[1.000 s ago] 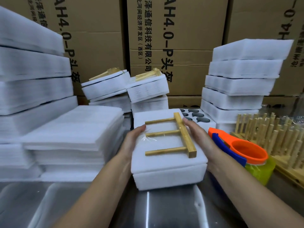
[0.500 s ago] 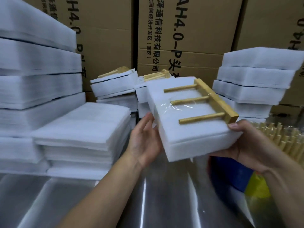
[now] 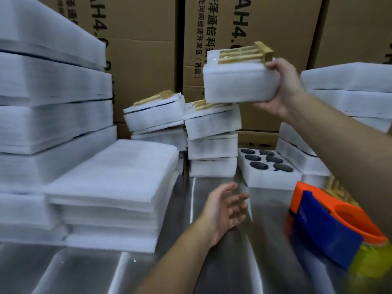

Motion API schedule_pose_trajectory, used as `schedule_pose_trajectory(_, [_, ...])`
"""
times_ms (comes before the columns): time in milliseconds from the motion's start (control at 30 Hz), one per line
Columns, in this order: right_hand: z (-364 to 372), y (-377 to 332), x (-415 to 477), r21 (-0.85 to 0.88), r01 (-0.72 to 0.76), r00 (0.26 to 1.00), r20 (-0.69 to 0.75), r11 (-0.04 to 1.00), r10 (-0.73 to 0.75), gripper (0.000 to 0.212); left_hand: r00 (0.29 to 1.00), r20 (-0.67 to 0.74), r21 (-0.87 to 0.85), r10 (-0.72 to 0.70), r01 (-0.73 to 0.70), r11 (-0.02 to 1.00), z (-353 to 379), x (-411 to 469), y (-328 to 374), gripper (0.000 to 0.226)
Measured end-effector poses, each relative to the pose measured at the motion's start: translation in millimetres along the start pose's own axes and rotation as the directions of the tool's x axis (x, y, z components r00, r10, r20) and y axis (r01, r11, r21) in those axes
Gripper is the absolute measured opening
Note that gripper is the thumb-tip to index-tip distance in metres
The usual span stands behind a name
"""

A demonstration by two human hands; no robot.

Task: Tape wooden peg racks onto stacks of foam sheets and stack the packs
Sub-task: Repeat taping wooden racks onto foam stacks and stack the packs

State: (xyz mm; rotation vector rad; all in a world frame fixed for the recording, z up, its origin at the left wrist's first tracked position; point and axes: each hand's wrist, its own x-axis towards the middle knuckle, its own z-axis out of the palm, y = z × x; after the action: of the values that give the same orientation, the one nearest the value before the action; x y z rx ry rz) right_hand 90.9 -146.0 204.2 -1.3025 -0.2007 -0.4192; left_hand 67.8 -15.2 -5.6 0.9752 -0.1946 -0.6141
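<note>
Stacking step: taped pack (image 3: 239,81) gripped in right hand (image 3: 282,85), upper right of frame; left hand (image 3: 224,209) empty, fingers spread. Next: level landing on rear pile (image 3: 212,122).

head-worn view, forward-down, close over steel table (image 3: 212,272)

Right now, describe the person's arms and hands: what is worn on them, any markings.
Both forearms are bare as far as the frame shows; no sleeve or cuff comes into view. The left hand and right hand wear no gloves. No watch, bracelet or ring can be made out, and no tattoo or bandage, though motion blur softens fine detail. No tool or strap is fastened to either wrist.
</note>
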Motion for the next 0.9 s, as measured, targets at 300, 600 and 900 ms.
schedule_pose_trajectory(300, [49.6, 30.4, 56.6, -0.209, -0.089, 0.984, -0.171, 0.974, 0.054, 0.011, 0.997, -0.021, 0.121, 0.076, -0.073, 0.990, -0.5, 7.3, -8.0, 0.012])
schedule_pose_trajectory(600, [45.0, 42.4, 62.9, -0.667, -0.022, 0.971, -0.192, 0.744, -0.143, 0.079, 0.993, -0.019, 0.167, 0.113, -0.109, 0.980, 3.7, 5.0, -8.5, 0.011])
schedule_pose_trajectory(900, [32.8, 64.7, 55.4, -0.722, 0.122, 0.940, -0.136, 0.681, -0.312, 0.037, 0.993, -0.011, 0.191, 0.120, -0.115, 0.975, 1.4, 6.6, -10.5, 0.020])
